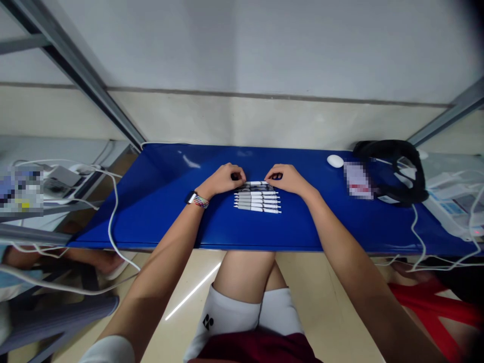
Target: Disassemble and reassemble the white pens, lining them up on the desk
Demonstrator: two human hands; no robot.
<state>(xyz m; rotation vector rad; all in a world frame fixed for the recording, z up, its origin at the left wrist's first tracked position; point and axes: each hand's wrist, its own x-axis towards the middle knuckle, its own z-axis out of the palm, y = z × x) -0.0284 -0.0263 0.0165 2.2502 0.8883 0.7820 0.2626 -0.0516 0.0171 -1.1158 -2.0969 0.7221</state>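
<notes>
Several pens (257, 200) lie side by side in a row on the blue tabletop (170, 212), most with white barrels and some darker ones at the far side. At the far end of the row is a white pen (257, 183), crosswise between my hands. My left hand (229, 179) pinches its left end with thumb and fingers closed. Its right end is pinched by my right hand (282, 177). Whether this pen rests on the table or is slightly raised, I cannot tell. A watch and a colourful band circle my left wrist.
On the right of the table are a white oval object (335, 161), a blurred packet (357, 180) and a black head strap (419, 174). White cables (113, 217) hang over both sides. Grey metal posts (94, 83) frame the table, and other people sit to either side.
</notes>
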